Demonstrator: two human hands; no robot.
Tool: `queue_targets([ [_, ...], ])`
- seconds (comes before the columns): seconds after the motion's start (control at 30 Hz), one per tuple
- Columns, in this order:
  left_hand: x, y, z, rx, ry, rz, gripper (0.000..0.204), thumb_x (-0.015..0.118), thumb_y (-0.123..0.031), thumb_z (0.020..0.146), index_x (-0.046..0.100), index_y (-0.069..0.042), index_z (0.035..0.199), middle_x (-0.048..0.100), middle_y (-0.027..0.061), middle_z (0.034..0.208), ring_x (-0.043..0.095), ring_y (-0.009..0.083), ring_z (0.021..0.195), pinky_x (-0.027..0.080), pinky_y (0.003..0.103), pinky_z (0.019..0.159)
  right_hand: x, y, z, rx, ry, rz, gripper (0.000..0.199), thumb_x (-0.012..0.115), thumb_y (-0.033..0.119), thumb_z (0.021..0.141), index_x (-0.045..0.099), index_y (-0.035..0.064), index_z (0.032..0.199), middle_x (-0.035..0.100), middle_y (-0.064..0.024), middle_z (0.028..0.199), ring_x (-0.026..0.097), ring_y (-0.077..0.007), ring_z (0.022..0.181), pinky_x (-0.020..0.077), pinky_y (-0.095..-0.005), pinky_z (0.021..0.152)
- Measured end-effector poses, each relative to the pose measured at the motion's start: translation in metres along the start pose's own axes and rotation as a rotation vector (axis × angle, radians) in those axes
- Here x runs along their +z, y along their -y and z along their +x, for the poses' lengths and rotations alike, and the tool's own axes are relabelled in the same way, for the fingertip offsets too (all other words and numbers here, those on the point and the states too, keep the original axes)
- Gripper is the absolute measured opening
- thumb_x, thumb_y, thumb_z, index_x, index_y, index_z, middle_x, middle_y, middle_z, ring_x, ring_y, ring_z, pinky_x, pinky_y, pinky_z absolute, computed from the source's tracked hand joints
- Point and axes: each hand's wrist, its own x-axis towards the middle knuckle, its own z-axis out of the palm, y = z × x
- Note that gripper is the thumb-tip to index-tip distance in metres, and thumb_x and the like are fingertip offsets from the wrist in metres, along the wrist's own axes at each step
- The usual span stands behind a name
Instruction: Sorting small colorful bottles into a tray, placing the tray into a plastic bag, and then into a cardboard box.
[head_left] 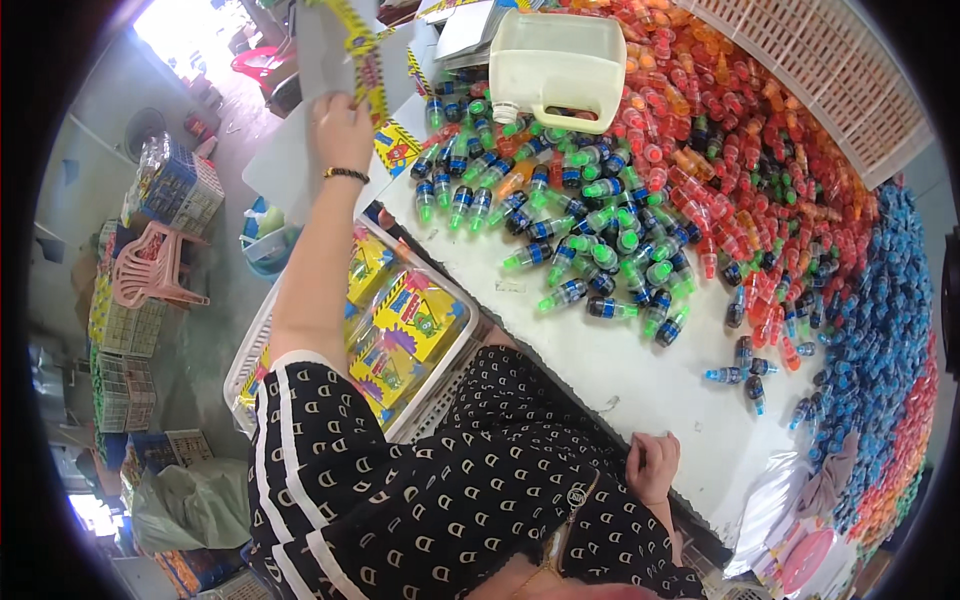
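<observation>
My left hand (340,132) reaches far out to the upper left, its fingers closed on a pale cardboard sheet (330,60) with a yellow-and-black printed edge. Partly under that hand lies another printed yellow card (398,148) at the table's corner. My right hand (652,466) rests at the near edge of the white table (560,365), fingers loosely curled with nothing visible in them. Many small bottles with green caps and dark contents (600,240) lie in a loose heap across the table, nearest to both hands.
A cream plastic jug (556,70) lies on the heap. Red-orange bottles (720,130) and blue ones (860,330) pile up beyond, beside a pink-white basket (800,70). Left of the table, a white crate (462,325) holds yellow printed boxes (415,320); a pink chair (150,265) stands further off.
</observation>
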Motion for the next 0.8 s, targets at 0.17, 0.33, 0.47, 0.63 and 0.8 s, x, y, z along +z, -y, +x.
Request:
queue_targets([
  [0.17, -0.086, -0.139, -0.059, 0.293, 0.197, -0.325, 0.015, 0.066, -0.009, 0.075, 0.062, -0.002, 0.087, 0.061, 0.0156, 0.106, 0.057, 0.0364, 0.099, 0.048, 0.044, 0.084, -0.020, 0.013, 0.019, 0.026, -0.079, 0.113, 0.036, 0.064, 0.002, 0.078, 0.058, 0.0027, 0.114, 0.061, -0.0144, 0.102, 0.057, -0.0335, 0.098, 0.0384, -0.0489, 0.101],
  [0.33, -0.145, -0.253, -0.196, 0.378, 0.577, -0.956, 0.014, 0.066, -0.006, 0.078, 0.057, -0.005, 0.088, 0.055, 0.0185, 0.115, 0.054, 0.0364, 0.108, 0.042, 0.044, 0.094, -0.037, 0.042, 0.081, 0.093, -0.473, 0.249, 0.053, 0.054, 0.002, 0.088, 0.037, -0.0036, 0.138, 0.055, -0.0180, 0.119, 0.053, -0.0273, 0.111, 0.0402, -0.0402, 0.098],
  [0.47, -0.157, -0.284, -0.232, 0.255, 0.790, -1.154, 0.025, 0.070, -0.002, 0.076, 0.055, -0.006, 0.096, 0.053, 0.0182, 0.122, 0.054, 0.0362, 0.110, 0.045, 0.043, 0.092, -0.036, 0.021, 0.085, 0.288, -0.549, 0.717, 0.053, 0.050, 0.005, 0.094, 0.030, -0.0021, 0.143, 0.057, -0.0114, 0.108, 0.054, -0.0204, 0.099, 0.0425, -0.0319, 0.091],
  [0.63, -0.138, -0.279, -0.180, -0.600, 0.959, -1.576, 0.059, 0.063, -0.023, 0.090, 0.034, -0.016, 0.141, 0.053, 0.0097, 0.126, 0.057, 0.0194, 0.107, 0.052, 0.035, 0.085, -0.044, -0.010, 0.046, 0.359, -0.522, 0.431, 0.039, 0.055, 0.005, 0.093, 0.050, 0.0004, 0.132, 0.061, -0.0069, 0.093, 0.058, -0.0180, 0.080, 0.0476, -0.0273, 0.077],
  [0.8, -0.112, -0.284, -0.159, -0.374, 1.489, -1.154, 0.046, 0.043, -0.028, 0.101, 0.031, -0.018, 0.144, 0.052, 0.0050, 0.128, 0.059, 0.0156, 0.100, 0.052, 0.031, 0.079, -0.097, 0.058, 0.070, 0.055, -0.229, 0.290, 0.035, 0.063, 0.004, 0.085, 0.062, 0.0060, 0.120, 0.067, -0.0141, 0.097, 0.065, -0.0269, 0.085, 0.0520, -0.0329, 0.074],
])
